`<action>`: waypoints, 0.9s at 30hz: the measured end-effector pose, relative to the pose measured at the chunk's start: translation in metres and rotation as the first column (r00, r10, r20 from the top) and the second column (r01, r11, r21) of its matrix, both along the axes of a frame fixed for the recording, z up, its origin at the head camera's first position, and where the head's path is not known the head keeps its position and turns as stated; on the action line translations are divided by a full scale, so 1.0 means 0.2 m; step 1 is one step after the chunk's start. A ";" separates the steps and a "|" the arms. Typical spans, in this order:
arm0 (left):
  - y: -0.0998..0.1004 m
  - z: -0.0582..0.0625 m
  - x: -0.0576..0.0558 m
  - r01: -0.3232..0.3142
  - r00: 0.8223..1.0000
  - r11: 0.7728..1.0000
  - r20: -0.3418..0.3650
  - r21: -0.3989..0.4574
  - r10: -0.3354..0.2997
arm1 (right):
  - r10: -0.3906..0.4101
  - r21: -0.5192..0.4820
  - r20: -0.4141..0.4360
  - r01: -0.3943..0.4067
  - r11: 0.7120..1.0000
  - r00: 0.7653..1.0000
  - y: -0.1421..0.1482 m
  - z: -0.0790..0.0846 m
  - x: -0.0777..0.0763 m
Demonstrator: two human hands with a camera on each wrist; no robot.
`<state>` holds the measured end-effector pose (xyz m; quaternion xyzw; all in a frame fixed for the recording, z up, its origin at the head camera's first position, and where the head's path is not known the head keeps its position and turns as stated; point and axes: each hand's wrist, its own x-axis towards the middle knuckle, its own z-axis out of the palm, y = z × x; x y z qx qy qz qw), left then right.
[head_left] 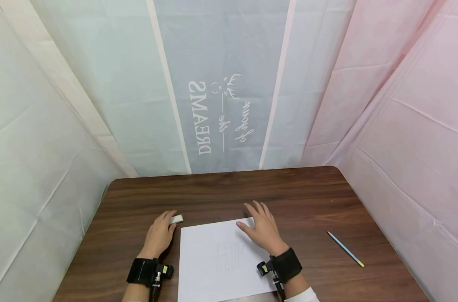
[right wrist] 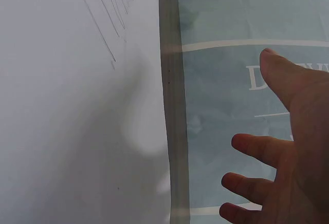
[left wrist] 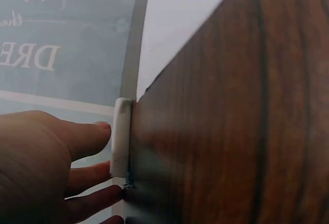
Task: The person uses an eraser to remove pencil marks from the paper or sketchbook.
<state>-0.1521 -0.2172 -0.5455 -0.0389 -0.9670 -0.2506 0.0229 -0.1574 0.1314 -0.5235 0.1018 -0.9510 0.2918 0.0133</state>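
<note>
- I see a small white block-shaped eraser (head_left: 178,219) on the dark brown wood-grain table (head_left: 221,195), just beyond the upper left corner of a white rectangular paper sheet (head_left: 200,256).
- The left hand (head_left: 158,235) has its thumb and fingers at the eraser; from my feed I can't tell whether they pinch it or merely touch.
- The right hand (head_left: 265,233) is released, fingers spread, over the sheet's upper right corner.
- Faint grey strokes (head_left: 229,256) mark the sheet's middle.
- Well apart, to the right, I see a light-blue pencil (head_left: 345,248) with a yellow end.
</note>
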 end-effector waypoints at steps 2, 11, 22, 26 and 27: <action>0.00 -0.01 0.00 0.000 1.000 1.000 -0.004 0.005 0.000 | -0.001 0.002 0.007 0.001 1.000 1.000 0.00 0.00 0.00; 0.02 -0.02 -0.05 -0.008 0.999 1.000 -0.038 -0.013 0.007 | -0.002 0.012 0.012 0.002 1.000 1.000 -0.01 0.01 0.00; 0.04 -0.02 -0.08 -0.033 0.999 0.999 -0.012 -0.037 0.033 | 0.011 0.022 0.006 -0.011 1.000 1.000 -0.02 0.01 0.01; 0.05 -0.01 -0.08 -0.033 0.999 0.999 -0.022 -0.039 0.032 | 0.016 0.034 -0.006 -0.015 0.999 1.000 -0.02 0.01 0.01; 0.05 -0.01 -0.08 -0.031 0.999 0.999 -0.027 -0.040 0.030 | 0.015 0.036 -0.008 -0.015 0.999 1.000 -0.02 0.01 0.01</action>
